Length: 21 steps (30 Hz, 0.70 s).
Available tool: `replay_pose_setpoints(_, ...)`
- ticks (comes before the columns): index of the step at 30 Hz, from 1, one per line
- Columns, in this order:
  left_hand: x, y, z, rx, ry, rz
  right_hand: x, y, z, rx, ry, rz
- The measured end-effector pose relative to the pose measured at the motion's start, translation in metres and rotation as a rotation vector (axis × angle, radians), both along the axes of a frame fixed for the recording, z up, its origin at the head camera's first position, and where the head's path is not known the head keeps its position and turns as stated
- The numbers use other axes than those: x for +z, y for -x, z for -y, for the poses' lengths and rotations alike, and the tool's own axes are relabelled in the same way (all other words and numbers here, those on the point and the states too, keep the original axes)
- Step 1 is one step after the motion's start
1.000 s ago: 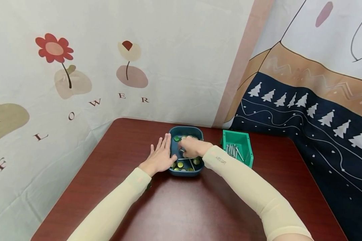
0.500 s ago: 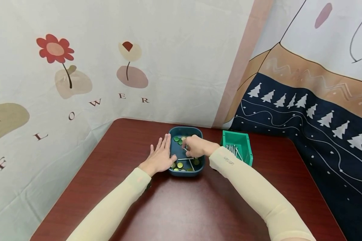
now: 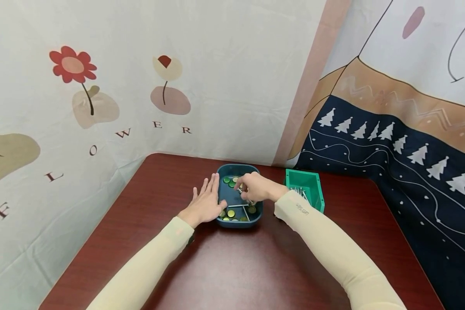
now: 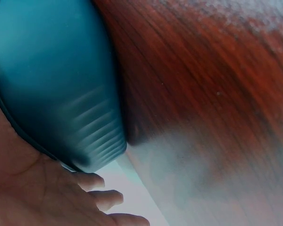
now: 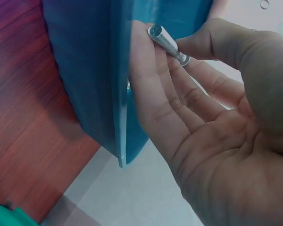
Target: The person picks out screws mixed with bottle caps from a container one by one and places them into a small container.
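Observation:
A blue tray (image 3: 238, 224) with rounded corners holds green and yellow round caps (image 3: 230, 213) and several thin silver rods (image 3: 237, 206). Against the tray's left rim rests my left hand (image 3: 203, 207), fingers straight and somewhat spread; the left wrist view has its palm beside the tray's outer wall (image 4: 56, 61). My right hand (image 3: 258, 188) is over the tray's right side. Between thumb and fingers it pinches a small silver metal bolt (image 5: 166, 40) with a flared end, beside the tray's wall in the right wrist view. The hand hides part of the tray's contents.
Right of the tray stands a green bin (image 3: 313, 186) with several silver bolts in it, partly covered by the right sleeve. Both containers are near the back edge of the dark red table (image 3: 224, 267). Behind it hangs a printed cloth (image 3: 232, 77).
My right hand has lifted and drawn back to the right within the tray, with the bolt in its fingers; more caps show at the far left. The left hand stays put.

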State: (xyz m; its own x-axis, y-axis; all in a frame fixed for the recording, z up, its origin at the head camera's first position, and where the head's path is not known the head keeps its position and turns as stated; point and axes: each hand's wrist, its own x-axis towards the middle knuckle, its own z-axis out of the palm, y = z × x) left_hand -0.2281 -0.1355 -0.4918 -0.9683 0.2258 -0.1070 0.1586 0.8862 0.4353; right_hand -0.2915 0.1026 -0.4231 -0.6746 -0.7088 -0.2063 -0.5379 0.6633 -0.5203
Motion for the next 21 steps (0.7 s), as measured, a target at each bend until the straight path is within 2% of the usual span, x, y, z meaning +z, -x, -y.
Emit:
replay_pose_setpoints(8,0.004,-0.001,0.0,-0.005,-0.013,0.019,0.006,-0.002,-0.01,-0.039,0.069,0.05)
replay_pose_setpoints(21,0.003,0.0,0.0,-0.003,-0.014,0.013,0.015,-0.012,-0.036,-0.112,0.15,0.036)
